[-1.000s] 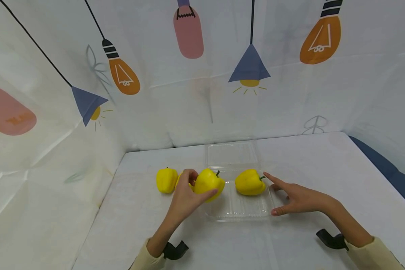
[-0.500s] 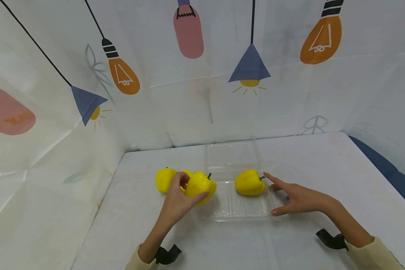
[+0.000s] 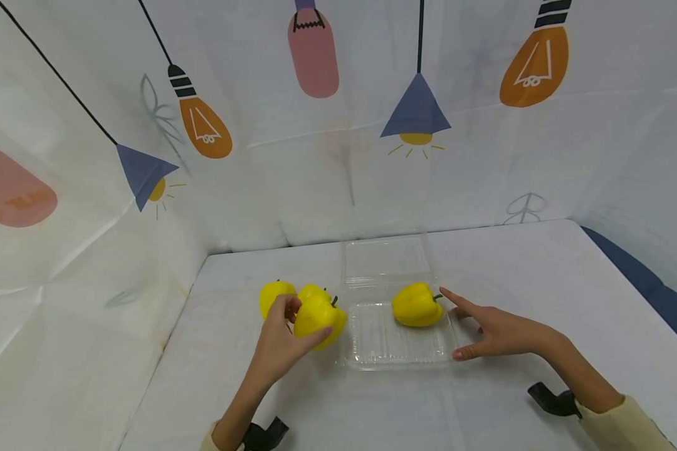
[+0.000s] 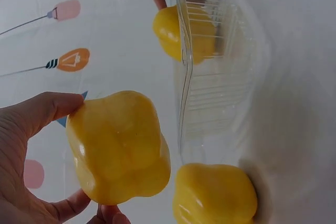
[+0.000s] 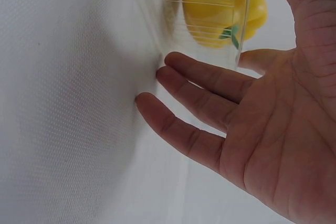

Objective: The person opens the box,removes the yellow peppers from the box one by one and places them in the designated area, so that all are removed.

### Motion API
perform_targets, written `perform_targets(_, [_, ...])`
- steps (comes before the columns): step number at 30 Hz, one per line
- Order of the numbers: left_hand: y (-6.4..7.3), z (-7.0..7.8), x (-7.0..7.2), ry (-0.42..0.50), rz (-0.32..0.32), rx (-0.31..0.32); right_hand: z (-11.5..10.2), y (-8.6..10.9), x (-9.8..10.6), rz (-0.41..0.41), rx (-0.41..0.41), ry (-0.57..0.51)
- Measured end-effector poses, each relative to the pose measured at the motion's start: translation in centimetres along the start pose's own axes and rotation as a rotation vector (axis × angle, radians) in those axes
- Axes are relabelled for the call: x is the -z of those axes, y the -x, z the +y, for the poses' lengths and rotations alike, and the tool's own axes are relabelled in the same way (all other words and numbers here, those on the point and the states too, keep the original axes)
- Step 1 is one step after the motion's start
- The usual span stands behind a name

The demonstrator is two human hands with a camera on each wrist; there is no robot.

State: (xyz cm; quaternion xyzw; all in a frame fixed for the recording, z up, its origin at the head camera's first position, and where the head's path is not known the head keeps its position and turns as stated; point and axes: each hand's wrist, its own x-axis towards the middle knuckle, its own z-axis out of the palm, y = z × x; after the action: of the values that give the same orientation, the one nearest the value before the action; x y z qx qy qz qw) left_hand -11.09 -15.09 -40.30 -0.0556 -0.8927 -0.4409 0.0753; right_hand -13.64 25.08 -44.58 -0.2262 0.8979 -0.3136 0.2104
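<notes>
My left hand [image 3: 276, 347] grips a yellow bell pepper [image 3: 318, 319] between thumb and fingers, just left of a clear plastic clamshell container [image 3: 395, 357]. In the left wrist view this pepper [image 4: 118, 148] is raised higher than the container's rim [image 4: 184, 82]. One yellow bell pepper [image 3: 416, 305] lies inside the container on its right side, green stem pointing right. At the container's right wall is my right hand [image 3: 502, 332], its fingers spread and relaxed. In the right wrist view the fingertips [image 5: 173, 59] come right to the base of the wall.
Two more yellow bell peppers stand left of the container: one [image 3: 310, 290] behind the held pepper and one [image 3: 273, 294] farther left, partly hidden by my left hand. The container's lid [image 3: 386, 255] lies open toward the back of the white table [image 3: 513, 269].
My left hand has moved left and slightly toward me with the bell pepper, from over the container's left edge to beside it. My right hand and the pepper inside stay put.
</notes>
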Motion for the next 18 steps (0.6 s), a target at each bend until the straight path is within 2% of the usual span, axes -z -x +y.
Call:
perform_targets(9, [0.3,-1.1,1.0,0.02,-0.056,0.039,0.1,0.0,0.0,0.005,0.007,-0.001])
perform_targets(18, [0.7,-1.5,1.8,-0.046,-0.1,0.066,-0.1,0.1,0.0,0.0,0.001,-0.006])
